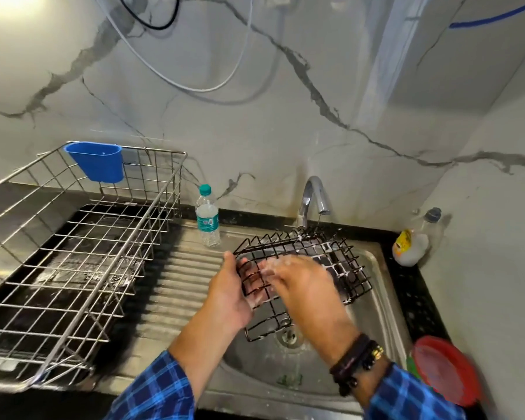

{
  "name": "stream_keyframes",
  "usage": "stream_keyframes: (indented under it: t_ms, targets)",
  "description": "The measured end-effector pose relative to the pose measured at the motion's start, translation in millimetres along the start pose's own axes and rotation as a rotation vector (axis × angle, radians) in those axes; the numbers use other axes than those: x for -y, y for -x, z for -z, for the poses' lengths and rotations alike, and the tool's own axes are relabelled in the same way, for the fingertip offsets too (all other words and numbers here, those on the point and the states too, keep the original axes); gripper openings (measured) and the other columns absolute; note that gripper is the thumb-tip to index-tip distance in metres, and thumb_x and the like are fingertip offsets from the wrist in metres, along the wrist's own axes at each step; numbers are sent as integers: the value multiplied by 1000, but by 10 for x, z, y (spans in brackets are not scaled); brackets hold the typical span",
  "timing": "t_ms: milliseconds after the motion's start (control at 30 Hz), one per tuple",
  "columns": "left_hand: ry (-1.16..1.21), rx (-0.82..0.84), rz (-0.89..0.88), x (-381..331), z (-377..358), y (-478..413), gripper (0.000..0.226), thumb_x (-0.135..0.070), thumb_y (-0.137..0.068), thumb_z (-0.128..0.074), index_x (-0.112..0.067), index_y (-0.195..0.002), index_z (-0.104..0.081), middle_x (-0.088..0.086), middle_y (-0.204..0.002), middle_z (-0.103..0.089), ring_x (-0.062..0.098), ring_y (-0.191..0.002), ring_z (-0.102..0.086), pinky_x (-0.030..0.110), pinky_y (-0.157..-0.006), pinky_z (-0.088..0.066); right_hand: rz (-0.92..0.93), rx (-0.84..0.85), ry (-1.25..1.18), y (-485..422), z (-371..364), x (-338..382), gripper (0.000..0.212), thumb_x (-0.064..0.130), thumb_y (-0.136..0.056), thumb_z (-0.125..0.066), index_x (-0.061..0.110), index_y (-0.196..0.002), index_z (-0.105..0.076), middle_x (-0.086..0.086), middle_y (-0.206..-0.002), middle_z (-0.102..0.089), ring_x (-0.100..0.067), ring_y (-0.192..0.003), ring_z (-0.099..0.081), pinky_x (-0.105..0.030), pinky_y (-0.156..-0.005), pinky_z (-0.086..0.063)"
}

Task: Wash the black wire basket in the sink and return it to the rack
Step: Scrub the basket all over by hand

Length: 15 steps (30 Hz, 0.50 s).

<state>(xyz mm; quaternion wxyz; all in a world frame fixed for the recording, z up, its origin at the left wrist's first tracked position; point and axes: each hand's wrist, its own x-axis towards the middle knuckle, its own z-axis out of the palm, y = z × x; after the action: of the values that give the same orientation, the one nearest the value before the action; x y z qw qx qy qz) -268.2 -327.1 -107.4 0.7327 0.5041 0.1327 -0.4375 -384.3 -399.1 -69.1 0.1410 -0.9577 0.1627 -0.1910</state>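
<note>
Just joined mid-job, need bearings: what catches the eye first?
The black wire basket, held over the sink below the faucet: the left hand grips its left edge, the right hand rests on its wires. Left of it stands a steel rack with a blue cup hooked on its rim.

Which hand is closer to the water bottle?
Left. The left hand holds the black wire basket by its edge, just in front of the water bottle; the right hand lies farther right, over the basket.

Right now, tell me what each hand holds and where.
The left hand grips the black wire basket by its left end, thumb over the rim. The right hand lies blurred on the wires; a grip cannot be told.
</note>
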Motion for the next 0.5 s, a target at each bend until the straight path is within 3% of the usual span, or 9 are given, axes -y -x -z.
stream_keyframes:
  t_ms: [67,133,200,300,400,433,500]
  targets:
    - [-9,17,18,-45,34,-15,69,-59,-105,-28,-5,-132,-61,15,-105,-78,24,-72,-77,30,-48,-57,-127,29,88,-20,141,-332,18,19,-97,-64,26,-111,-72,7,-105,-71,-4,-90,-65,-20,-87,-55]
    - [-9,45,13,-82,53,-3,75,-61,-104,-24,-3,-144,-53,16,-112,-76,24,-76,-78,30,-50,-59,-330,-81,97,-58,328,-738,17,22,-98,-63,26,-110,-75,6,-106,-74,-1,-84,-63,-15,-82,-50]
    - [-19,56,-3,-108,29,38,76,-61,-104,-23,-3,-145,-51,16,-113,-76,24,-75,-78,30,-50,-59,-469,-210,31,-80,455,-905,14,23,-96,-66,25,-105,-77,6,-106,-76,3,-80,-59,-7,-76,-41]
    - [-17,51,-24,-103,-56,84,69,-59,-105,-27,-5,-133,-61,14,-103,-78,22,-71,-77,27,-46,-56,-392,-129,-40,-172,304,-518,14,26,-96,-66,28,-106,-76,14,-107,-71,8,-82,-59,3,-71,-40]
    - [-19,52,-45,-88,-139,85,55,-54,-106,-32,-11,-98,-66,7,-70,-76,18,-56,-71,27,-47,-56,-29,-99,-59,-210,72,92,13,13,-89,-74,21,-98,-78,5,-98,-75,-7,-84,-68,-21,-83,-57]
    - [-20,55,-39,-97,-143,74,56,-54,-106,-33,-11,-96,-66,7,-69,-75,19,-57,-71,28,-49,-56,38,-102,-34,-225,41,114,13,10,-88,-74,18,-97,-79,1,-96,-76,-12,-85,-69,-31,-84,-59]
    - [-30,47,-29,-151,-108,80,61,-56,-106,-30,-8,-112,-67,12,-88,-79,26,-76,-77,35,-58,-63,-42,-123,-20,-310,150,-182,16,8,-93,-66,15,-99,-78,-4,-98,-75,-21,-90,-68,-40,-84,-58]
